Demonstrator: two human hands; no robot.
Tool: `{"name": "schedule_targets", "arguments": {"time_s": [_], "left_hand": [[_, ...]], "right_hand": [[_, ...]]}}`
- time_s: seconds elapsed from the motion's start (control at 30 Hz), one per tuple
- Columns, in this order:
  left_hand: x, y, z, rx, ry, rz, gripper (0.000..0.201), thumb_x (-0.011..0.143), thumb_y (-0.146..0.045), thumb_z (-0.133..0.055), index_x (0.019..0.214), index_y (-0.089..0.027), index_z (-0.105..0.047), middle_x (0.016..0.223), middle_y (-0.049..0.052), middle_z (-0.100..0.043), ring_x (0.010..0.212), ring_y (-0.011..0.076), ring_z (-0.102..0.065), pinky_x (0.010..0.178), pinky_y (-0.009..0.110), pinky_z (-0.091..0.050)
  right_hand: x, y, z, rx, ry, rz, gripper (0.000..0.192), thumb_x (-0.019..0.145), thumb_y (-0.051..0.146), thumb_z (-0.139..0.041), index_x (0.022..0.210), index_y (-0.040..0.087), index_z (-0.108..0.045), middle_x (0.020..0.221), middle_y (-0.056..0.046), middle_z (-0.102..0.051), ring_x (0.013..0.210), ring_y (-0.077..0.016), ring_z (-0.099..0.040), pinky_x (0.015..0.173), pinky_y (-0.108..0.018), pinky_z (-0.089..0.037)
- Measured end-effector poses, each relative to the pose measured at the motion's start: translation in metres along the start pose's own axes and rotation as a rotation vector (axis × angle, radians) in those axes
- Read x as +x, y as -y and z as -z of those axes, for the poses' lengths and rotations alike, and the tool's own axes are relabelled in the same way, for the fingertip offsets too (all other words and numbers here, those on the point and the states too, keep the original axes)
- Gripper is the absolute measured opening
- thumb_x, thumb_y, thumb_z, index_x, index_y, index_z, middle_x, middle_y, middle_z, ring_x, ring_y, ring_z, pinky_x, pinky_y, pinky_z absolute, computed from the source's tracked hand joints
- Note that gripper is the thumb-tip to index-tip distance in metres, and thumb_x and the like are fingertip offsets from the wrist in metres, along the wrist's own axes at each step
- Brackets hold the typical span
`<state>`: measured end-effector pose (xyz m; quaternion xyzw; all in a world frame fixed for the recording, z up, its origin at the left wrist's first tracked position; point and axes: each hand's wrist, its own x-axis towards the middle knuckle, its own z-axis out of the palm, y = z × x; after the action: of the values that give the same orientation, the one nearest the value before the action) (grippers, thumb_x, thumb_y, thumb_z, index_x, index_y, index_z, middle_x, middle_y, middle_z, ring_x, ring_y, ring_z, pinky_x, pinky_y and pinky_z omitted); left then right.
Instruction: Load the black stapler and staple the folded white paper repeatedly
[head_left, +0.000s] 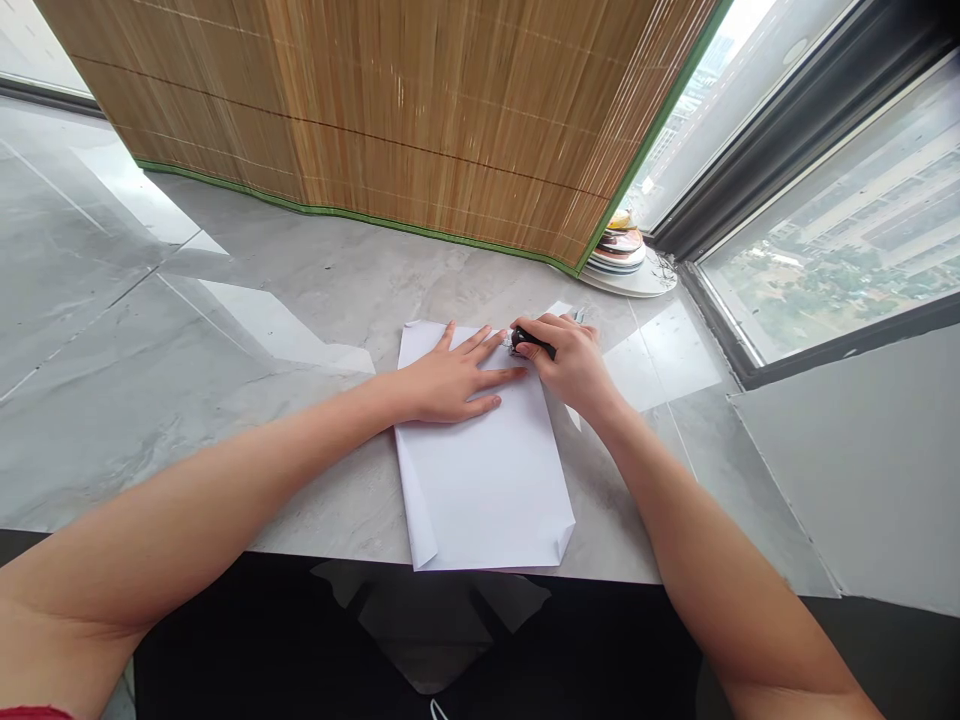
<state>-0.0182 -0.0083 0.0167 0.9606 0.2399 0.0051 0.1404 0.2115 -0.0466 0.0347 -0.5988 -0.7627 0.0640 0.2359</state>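
Note:
White paper sheets (pixel 487 480) lie on the grey marbled ledge, with folded or curled corners along the near edge and left side. My left hand (pixel 457 380) presses flat on the upper part of the paper, fingers spread. Just to its right, my right hand (pixel 566 360) is closed around a small black tool (pixel 534 342) with a rounded end, held low against the paper near its top right edge. Small dark marks show on the paper beside the tool's tip. My right fingers hide most of the tool, so its exact kind is unclear.
A bamboo blind (pixel 390 110) with green edging hangs down to the ledge behind the paper. At the back right, stacked plates (pixel 626 280) stand by the window frame (pixel 750 140). A black surface (pixel 300 640) lies below the ledge's front edge.

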Motion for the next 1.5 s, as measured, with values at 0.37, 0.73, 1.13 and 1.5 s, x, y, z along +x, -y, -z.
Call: {"name": "schedule_targets", "arguments": {"time_s": [0.37,0.73,1.13,1.5], "left_hand": [[-0.001,-0.001,0.001,-0.004,0.002,0.004,0.063,0.112,-0.051,-0.044,0.174,-0.047,-0.034,0.188,0.000,-0.006,0.173,0.0396,-0.003,0.131,0.079,-0.004],[-0.002,0.001,0.002,-0.029,0.007,-0.006,0.061,0.112,-0.050,-0.044,0.172,-0.043,-0.039,0.188,0.003,-0.005,0.173,0.0396,-0.003,0.132,0.078,-0.001],[-0.003,0.005,0.001,0.006,-0.003,-0.011,0.062,0.112,-0.052,-0.042,0.174,-0.046,-0.035,0.188,0.002,-0.006,0.173,0.0385,-0.006,0.133,0.076,-0.005],[-0.003,0.006,0.002,0.052,0.044,0.032,0.080,0.111,-0.058,-0.037,0.180,-0.023,-0.017,0.186,0.014,-0.007,0.174,0.0354,-0.004,0.136,0.069,-0.003]], "right_hand": [[-0.001,0.008,-0.002,-0.115,0.030,-0.059,0.029,0.105,0.028,-0.053,0.120,0.032,-0.077,0.111,-0.007,-0.078,0.109,-0.0317,-0.064,0.090,-0.045,-0.034],[-0.001,0.011,-0.005,-0.272,0.104,0.027,0.028,0.109,0.026,-0.047,0.119,0.029,-0.073,0.110,-0.009,-0.074,0.105,-0.0311,-0.058,0.091,-0.046,-0.033],[0.000,0.003,-0.010,-0.072,-0.092,-0.016,0.031,0.110,0.027,-0.042,0.121,0.025,-0.071,0.111,-0.012,-0.074,0.105,-0.0298,-0.062,0.092,-0.043,-0.040],[0.006,-0.038,0.003,-0.069,-0.182,-0.157,0.027,0.103,0.028,-0.049,0.117,0.026,-0.072,0.109,-0.011,-0.073,0.103,-0.0313,-0.065,0.091,-0.044,-0.046]]}}
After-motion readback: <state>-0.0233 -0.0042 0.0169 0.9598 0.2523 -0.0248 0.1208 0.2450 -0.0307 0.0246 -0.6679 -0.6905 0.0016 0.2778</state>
